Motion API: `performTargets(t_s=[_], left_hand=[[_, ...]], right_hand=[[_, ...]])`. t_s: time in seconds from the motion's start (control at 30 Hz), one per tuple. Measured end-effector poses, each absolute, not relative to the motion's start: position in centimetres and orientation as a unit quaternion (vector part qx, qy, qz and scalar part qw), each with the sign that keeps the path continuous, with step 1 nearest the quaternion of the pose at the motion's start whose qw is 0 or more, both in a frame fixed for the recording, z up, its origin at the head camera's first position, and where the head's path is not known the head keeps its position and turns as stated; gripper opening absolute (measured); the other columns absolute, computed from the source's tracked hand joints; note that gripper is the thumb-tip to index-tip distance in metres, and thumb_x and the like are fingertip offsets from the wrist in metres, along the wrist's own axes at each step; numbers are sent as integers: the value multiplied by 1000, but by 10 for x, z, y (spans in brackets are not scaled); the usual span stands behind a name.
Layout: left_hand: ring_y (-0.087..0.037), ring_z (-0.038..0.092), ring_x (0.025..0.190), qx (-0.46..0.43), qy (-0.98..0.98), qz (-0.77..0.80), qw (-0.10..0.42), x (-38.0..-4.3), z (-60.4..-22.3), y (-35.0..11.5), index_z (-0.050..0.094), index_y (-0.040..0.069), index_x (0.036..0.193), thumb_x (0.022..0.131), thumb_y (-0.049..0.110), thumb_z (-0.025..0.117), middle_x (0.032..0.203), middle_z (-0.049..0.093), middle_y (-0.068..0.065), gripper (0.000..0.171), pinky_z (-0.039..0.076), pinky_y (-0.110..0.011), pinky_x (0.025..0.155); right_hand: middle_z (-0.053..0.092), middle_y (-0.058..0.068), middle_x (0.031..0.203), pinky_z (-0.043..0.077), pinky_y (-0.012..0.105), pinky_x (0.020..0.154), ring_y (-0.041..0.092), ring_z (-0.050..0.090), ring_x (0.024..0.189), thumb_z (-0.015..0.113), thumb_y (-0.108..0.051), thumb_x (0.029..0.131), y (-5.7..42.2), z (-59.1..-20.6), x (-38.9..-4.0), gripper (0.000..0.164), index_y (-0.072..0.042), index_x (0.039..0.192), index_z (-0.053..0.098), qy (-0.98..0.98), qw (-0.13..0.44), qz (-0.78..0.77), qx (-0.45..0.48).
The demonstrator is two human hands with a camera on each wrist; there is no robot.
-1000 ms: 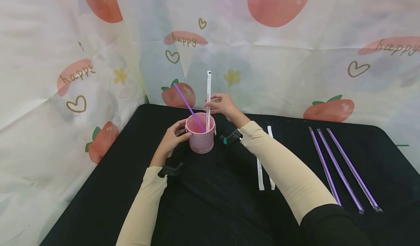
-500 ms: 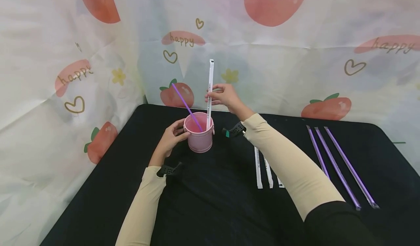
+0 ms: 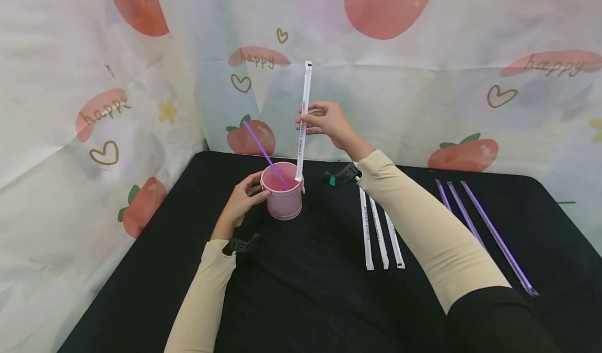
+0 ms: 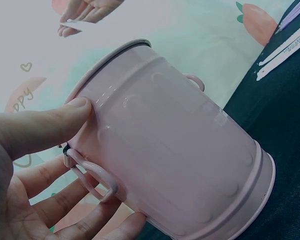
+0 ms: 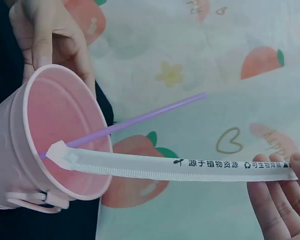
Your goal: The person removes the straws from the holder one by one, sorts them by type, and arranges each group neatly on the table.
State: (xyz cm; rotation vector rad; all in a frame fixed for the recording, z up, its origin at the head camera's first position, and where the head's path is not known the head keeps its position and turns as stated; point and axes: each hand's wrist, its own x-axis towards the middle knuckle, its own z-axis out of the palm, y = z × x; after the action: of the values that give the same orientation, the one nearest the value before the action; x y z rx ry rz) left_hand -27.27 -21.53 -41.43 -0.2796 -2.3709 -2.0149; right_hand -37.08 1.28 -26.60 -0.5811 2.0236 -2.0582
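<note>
A small pink bucket (image 3: 284, 204) stands upright on the table. My left hand (image 3: 239, 204) holds it at the left side of its rim; in the left wrist view the thumb lies on the outer wall and the fingers are behind the looped side handle (image 4: 97, 180). Inside the bucket leans a bare purple straw (image 3: 257, 141), its upper part sticking out to the left. My right hand (image 3: 331, 122) pinches a straw in a white printed paper wrapper (image 5: 130, 164) near its middle. That wrapped straw is nearly vertical, its lower end at the bucket's mouth; whether it touches the rim I cannot tell.
Several white paper-wrapped straws (image 3: 380, 240) lie on the black-covered table (image 3: 301, 290) right of the bucket, partly under my right sleeve. Farther right are purple straws in clear wrapping (image 3: 494, 227). A printed cloth backdrop (image 3: 376, 91) rises behind the table.
My right hand has risen and shifted slightly right, drawing the wrapped straw up from inside the bucket to its mouth. The left hand keeps its hold. More of the white straws on the table shows.
</note>
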Motion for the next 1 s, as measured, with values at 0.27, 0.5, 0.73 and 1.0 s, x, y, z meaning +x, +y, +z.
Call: performTargets(t_s=[0.27, 0.5, 0.73, 1.0], left_hand=[[-37, 42, 131, -91, -755, -650, 6, -272, -415, -215, 36, 1, 142, 89, 3, 61, 142, 41, -23, 58, 43, -46, 102], [-37, 42, 131, -89, -756, -648, 6, -271, -414, -215, 37, 2, 141, 88, 3, 61, 142, 41, -22, 58, 45, -43, 100], [-36, 42, 131, -89, -756, -649, 7, -272, -413, -215, 37, 2, 141, 88, 3, 60, 143, 40, -21, 58, 44, -46, 101], [-38, 41, 131, -89, -758, -646, 5, -270, -413, -214, 35, 2, 142, 89, 3, 60, 144, 39, -21, 59, 43, -50, 102]], right_hand=[[70, 1, 77, 59, 30, 69, 13, 70, 70, 60, 0, 88, 32, -252, -360, 21, 10, 106, 57, 698, 90, -675, -223], [72, -1, 82, 59, 28, 70, 11, 70, 74, 61, -3, 88, 58, -246, -350, 27, 13, 109, 54, 729, 91, -637, -234], [72, -4, 82, 59, 30, 72, 9, 70, 77, 62, -4, 88, 84, -253, -338, 20, 7, 105, 58, 758, 96, -603, -230], [73, -5, 85, 58, 32, 73, 9, 70, 79, 62, -4, 88, 108, -275, -327, 21, 6, 106, 59, 777, 101, -582, -219]])
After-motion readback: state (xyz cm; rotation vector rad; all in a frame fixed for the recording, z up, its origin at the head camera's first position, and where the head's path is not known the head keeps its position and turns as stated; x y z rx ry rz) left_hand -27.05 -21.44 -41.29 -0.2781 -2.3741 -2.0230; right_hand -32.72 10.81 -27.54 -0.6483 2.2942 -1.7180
